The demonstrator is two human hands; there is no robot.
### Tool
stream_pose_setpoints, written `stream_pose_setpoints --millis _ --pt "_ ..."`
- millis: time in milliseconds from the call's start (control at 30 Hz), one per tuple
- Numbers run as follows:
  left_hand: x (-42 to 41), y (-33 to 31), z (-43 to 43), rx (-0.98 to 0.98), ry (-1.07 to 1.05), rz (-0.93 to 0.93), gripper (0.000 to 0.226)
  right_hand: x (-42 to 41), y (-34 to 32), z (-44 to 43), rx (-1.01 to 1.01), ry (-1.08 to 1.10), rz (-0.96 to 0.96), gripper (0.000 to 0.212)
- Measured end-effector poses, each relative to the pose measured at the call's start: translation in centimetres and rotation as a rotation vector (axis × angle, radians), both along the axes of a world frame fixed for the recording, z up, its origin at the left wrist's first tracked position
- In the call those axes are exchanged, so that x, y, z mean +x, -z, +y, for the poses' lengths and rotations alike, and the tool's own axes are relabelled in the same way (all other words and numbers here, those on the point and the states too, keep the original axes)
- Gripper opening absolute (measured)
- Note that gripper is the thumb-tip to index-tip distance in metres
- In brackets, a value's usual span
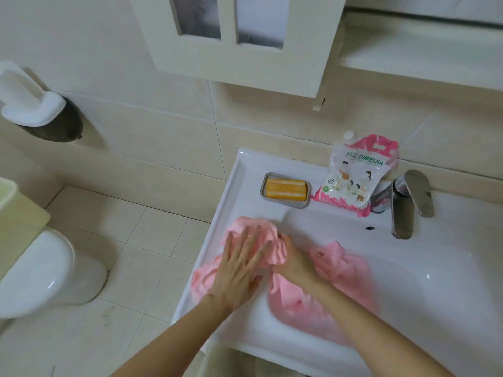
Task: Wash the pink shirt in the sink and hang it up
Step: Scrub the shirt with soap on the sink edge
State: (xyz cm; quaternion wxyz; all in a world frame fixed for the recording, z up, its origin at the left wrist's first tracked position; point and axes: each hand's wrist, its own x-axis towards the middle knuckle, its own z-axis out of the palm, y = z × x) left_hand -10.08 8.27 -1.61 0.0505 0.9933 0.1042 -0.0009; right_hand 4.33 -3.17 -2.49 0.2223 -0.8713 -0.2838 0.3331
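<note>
On the left ledge of the white sink (245, 183), the pink shirt (340, 292) lies bunched and wet-looking, one part heaped on the flat rim and the rest spilling down into the basin toward the near right. The left hand (239, 268) lies flat on the heaped part, fingers straight and spread wide, pressing the cloth against the ledge. The right hand (295, 261) is just beside it, touching the same bunch, its fingers curled into the fabric and gripping a fold. Both forearms reach in from the lower edge of the view.

Behind the shirt, near the sink's back edge, a grey soap dish (284, 204) holds an orange bar of soap (285, 188). Just to its right a pink and white detergent pouch (353, 178) leans upright against the tiled wall. A chrome tap (402, 208) stands beside the pouch, its spout over the basin. A white toilet (40, 268) sits on the tiled floor, well to the left of the sink
</note>
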Motion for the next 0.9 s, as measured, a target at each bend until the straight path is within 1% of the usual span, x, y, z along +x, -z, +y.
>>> stream_pose_setpoints --millis 67,133,200,233,267,333,367,400,467,533,600,633,667,700,733,800,833,867,900 --pt "-0.2 0.9 0.6 0.005 -0.057 0.228 0.06 1.6 -1.1 -0.6 -0.043 -0.083 0.161 0.07" --pt "-0.2 0.5 1.2 -0.019 -0.05 0.343 0.052 3.5 -2.0 -0.8 -0.103 -0.16 0.258 0.067" --pt "0.2 -0.1 1.8 -0.002 -0.037 0.282 0.038 4.8 -2.9 -1.2 -0.166 -0.208 0.334 0.055" --pt "0.3 -0.3 1.8 0.002 -0.04 0.246 0.039 5.3 -3.4 -1.4 -0.224 -0.254 0.323 0.047" --pt "0.3 -0.4 1.7 -0.011 -0.039 0.229 0.046 5.6 -3.7 -1.6 -0.288 -0.299 0.277 0.041" --pt "0.0 -0.5 1.8 -0.024 -0.032 0.202 0.052 6.2 -3.8 -1.9 -0.363 -0.301 0.185 0.038" --pt "-0.2 -0.3 1.8 -0.03 -0.031 0.171 0.05 6.4 -3.7 -1.8 -0.339 -0.242 0.189 0.042" --pt "-0.7 -0.2 1.8 -0.04 -0.04 0.155 0.048 6.5 -3.7 -1.8 -0.256 -0.152 0.249 0.049" --pt "-1.8 0.7 1.6 -0.044 -0.05 0.125 0.045 6.0 -3.7 -1.1 -0.027 0.056 0.404 0.061" --pt "-3.0 1.8 0.7 0.005 -0.069 0.071 0.049 5.0 -3.9 -0.3 0.183 0.18 0.481 0.069" --pt "-3.8 2.7 -0.4 0.009 -0.108 0.081 0.061 3.8 -4.0 0.5 0.342 0.214 0.531 0.084" --pt "-3.8 2.7 -0.9 -0.029 -0.137 0.127 0.074 3.1 -3.9 0.9 0.39 0.18 0.544 0.089" --pt "-3.7 2.6 -1.4 -0.067 -0.169 0.188 0.088 2.2 -3.7 1.3 0.414 0.112 0.532 0.087" --pt "-3.5 2.6 -1.7 -0.076 -0.191 0.229 0.093 1.0 -3.1 1.7 0.384 0.035 0.471 0.081" --pt "-3.3 2.3 -1.9 -0.065 -0.209 0.261 0.09 -0.4 -2.7 2.3 0.303 -0.036 0.36 0.075" --pt "-3.4 2.5 -2.0 -0.023 -0.217 0.299 0.078 -2.5 -1.5 3.7 0.063 -0.147 0.009 0.069" --pt "-3.8 2.8 -1.9 -0.005 -0.202 0.305 0.077 -2.9 -0.9 4.4 0.0 -0.18 -0.17 0.065" --pt "-4.1 3.2 -1.7 0.027 -0.192 0.261 0.072 -2.7 -0.6 5.0 0.009 -0.165 -0.303 0.059" --pt "-4.4 3.7 -1.5 0.077 -0.181 0.173 0.061 -2.0 -0.4 5.6 0.045 -0.115 -0.368 0.054"
